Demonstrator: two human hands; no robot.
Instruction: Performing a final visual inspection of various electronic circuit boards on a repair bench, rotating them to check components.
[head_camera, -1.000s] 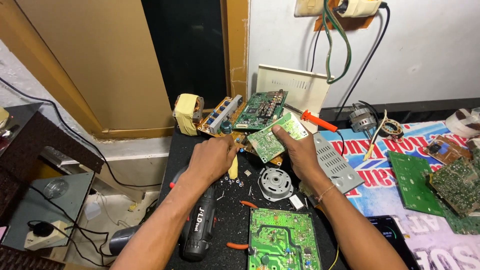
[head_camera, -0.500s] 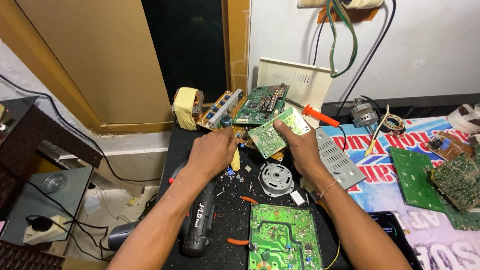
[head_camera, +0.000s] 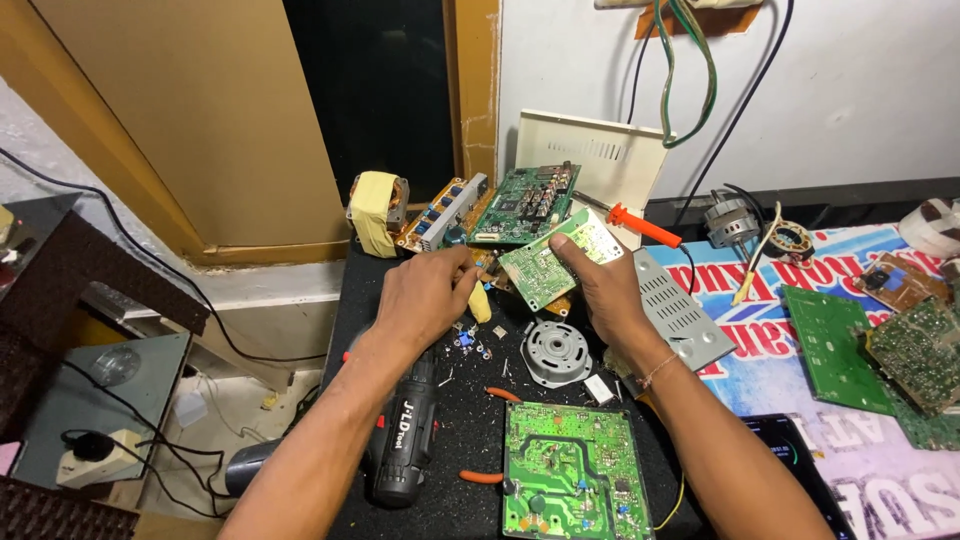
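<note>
On the black counter (head_camera: 470, 450), near its far edge, the right hand (head_camera: 605, 295) grasps a small green circuit board (head_camera: 545, 265) by its right side, thumb on the upper face, holding it tilted and lifted a little above the clutter. Just to the left, the left hand (head_camera: 430, 295) is clenched around a yellow-handled tool (head_camera: 480, 300) whose handle pokes out below the fingers; its working end is hidden, pointed toward the small board's left edge. Whether the tip touches the board cannot be told.

Below the two hands lies a round grey metal motor part (head_camera: 556, 352), with small loose components scattered beside it. Nearer the person sits a larger green circuit board (head_camera: 575, 470), flat on the counter, and to its left a black cordless drill (head_camera: 405, 445) lies under the left forearm. An orange-handled pair of pliers (head_camera: 480, 477) rests between drill and large board.

Behind the hands stand a yellow-taped transformer (head_camera: 375, 210), another green board (head_camera: 525, 205) leaning back, and a cream plastic cover (head_camera: 600, 160). An orange-handled screwdriver (head_camera: 645, 225) lies just right of the held board, next to a grey vented panel (head_camera: 680, 310). More green boards (head_camera: 830, 345) lie well apart on the right.
</note>
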